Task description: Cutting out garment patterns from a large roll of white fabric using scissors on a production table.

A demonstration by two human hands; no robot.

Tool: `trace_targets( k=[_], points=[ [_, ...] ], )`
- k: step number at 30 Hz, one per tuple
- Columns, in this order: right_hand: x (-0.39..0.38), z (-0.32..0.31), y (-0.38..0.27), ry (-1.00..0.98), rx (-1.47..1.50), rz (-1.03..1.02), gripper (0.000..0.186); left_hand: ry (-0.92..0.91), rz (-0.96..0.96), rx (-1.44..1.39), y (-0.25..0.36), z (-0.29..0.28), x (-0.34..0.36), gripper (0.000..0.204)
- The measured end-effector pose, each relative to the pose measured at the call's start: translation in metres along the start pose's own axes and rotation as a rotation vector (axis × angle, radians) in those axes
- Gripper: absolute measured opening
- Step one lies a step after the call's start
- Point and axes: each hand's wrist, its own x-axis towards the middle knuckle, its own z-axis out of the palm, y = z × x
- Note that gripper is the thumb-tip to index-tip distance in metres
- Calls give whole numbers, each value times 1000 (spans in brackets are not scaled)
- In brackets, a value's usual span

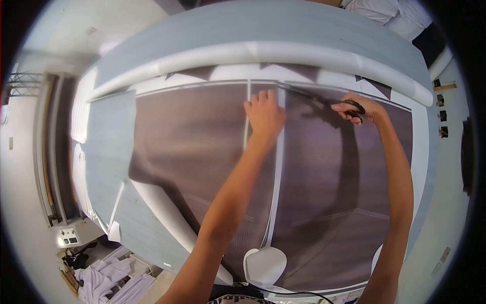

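Observation:
My left hand (264, 114) presses on the dark brown printed sheet (187, 126), its fingers bent and slightly apart over a narrow strip between white margins. My right hand (367, 109) grips black scissors (314, 96), whose blades point left to the top of the long white vertical margin (277, 187) beside my left hand. A second dark printed panel (324, 238) lies under the scissors. A rounded white paper piece (266, 266) rests at the lower end of that margin.
A long white paper roll (202, 54) lies across the back of the blue-grey table (263, 25). A curled white edge (159, 202) crosses the left part. White fabric piles (106, 278) sit at lower left, a control box (70, 236) beside the table, and white bundles (385, 12) at the back right.

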Motion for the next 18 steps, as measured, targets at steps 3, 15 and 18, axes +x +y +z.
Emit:
trace_targets(
  k=[3,15,18],
  points=[
    [15,-11,1,-8,-7,-63,60,-9,3,-20,3,6,-4,19],
    [63,-52,8,-101,-47,-137,43,-97,0,-229,-3,18,-9,28],
    [69,-52,2,-75,-87,-131,34,-97,-5,-255,-8,18,-7,28]
  ],
)
